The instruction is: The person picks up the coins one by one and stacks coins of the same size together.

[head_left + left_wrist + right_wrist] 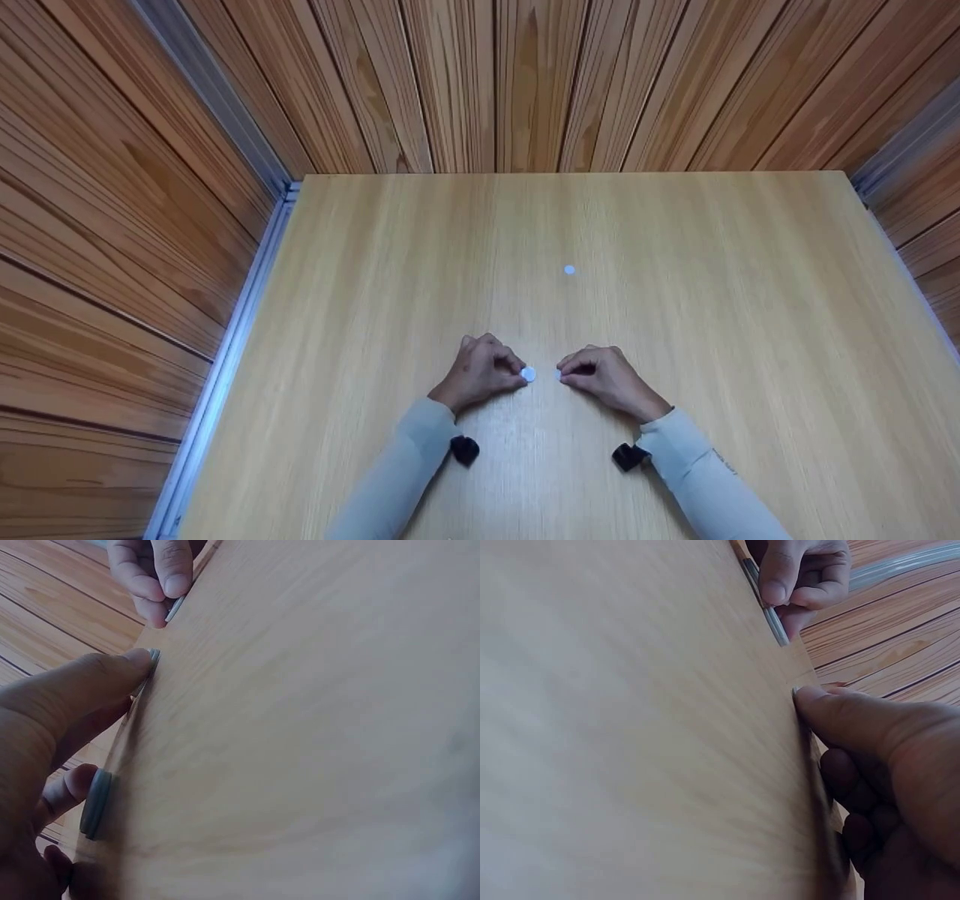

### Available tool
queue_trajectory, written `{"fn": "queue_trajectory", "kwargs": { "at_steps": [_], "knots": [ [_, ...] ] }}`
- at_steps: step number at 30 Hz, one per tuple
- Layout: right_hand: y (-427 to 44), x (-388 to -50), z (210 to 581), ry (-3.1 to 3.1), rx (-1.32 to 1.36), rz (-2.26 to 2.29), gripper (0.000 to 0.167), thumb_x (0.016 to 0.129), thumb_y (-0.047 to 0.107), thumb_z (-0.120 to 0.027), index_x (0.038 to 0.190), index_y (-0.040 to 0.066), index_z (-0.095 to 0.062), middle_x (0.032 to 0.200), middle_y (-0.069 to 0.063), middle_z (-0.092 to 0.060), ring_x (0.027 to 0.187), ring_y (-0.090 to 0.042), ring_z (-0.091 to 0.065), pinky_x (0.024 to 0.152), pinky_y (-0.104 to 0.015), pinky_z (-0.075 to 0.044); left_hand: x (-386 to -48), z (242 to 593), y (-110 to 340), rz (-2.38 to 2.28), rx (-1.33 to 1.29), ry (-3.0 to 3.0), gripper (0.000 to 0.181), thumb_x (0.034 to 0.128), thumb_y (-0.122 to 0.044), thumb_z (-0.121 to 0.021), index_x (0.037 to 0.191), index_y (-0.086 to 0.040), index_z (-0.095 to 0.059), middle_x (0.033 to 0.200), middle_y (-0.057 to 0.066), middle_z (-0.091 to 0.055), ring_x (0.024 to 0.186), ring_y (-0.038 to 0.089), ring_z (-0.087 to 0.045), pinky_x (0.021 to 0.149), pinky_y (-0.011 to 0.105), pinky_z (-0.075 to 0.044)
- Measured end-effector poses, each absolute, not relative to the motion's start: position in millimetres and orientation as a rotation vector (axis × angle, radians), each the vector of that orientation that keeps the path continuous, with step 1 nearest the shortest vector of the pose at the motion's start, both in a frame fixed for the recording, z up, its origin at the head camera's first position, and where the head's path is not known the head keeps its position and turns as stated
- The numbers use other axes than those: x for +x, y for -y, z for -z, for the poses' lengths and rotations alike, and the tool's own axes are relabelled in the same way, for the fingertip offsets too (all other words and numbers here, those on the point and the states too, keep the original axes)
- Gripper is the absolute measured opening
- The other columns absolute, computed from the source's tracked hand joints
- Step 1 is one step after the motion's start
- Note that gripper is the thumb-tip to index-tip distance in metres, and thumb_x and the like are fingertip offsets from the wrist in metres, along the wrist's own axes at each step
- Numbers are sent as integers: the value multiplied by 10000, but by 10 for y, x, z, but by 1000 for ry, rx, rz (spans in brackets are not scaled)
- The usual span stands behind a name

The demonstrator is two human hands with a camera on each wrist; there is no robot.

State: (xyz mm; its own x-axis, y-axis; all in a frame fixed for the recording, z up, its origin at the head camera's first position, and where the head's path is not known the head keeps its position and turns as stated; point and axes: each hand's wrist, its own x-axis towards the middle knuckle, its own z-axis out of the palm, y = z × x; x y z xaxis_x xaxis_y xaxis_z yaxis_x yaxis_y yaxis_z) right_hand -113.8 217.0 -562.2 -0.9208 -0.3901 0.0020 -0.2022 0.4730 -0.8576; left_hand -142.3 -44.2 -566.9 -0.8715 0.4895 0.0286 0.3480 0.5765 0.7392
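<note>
My left hand (480, 371) pinches a small round white disc (529, 374) between thumb and fingertips, just above or on the wooden table. Facing it, my right hand (611, 379) pinches another small disc (559, 375), mostly covered by the fingertips. A short gap parts the two hands. Seen edge-on in the left wrist view, a thick grey disc or pair of discs (96, 802) stands by the lower fingers of my left hand; whether those fingers hold it, I cannot tell. Farther off, a third white disc (569, 270) lies flat on the table.
The light wooden table (375, 247) reaches back to a wood-plank wall (525, 90). A metal rail (247, 315) runs along its left edge. Dark wrist cameras (465, 451) sit at both sleeve cuffs.
</note>
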Motion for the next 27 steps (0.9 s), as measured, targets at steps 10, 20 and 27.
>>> {"fn": "queue_trajectory", "kwargs": {
  "at_steps": [10, 20, 27],
  "knots": [
    [-2181, -1132, 5622, -2568, -537, 1444, 65, 857, 94, -788, 914, 120, -804, 994, 15, -743, 948, -196, -690, 831, -257, -520, -1434, 5618, 396, -1217, 721, -2613, 120, 791, -291, -861, 848, -214, -789, 851, -212, -684, 848, 47, -510, 868, 376, -281],
    [-2194, -1130, 5652, -2606, -584, 1457, 71, 844, 124, -801, 916, 123, -799, 988, 12, -746, 930, -193, -700, 825, -262, -524, -1438, 5567, 205, -1128, 840, -2666, 130, 789, -308, -863, 850, -220, -789, 851, -198, -702, 836, 49, -519, 841, 363, -269],
    [-2200, -1130, 5663, -2604, -589, 1466, 75, 854, 100, -789, 926, 123, -796, 977, 11, -743, 921, -177, -697, 819, -258, -524, -1440, 5569, 144, -1095, 857, -2705, 129, 798, -329, -853, 841, -227, -788, 847, -195, -701, 830, 37, -519, 849, 370, -268]
  ]
}}
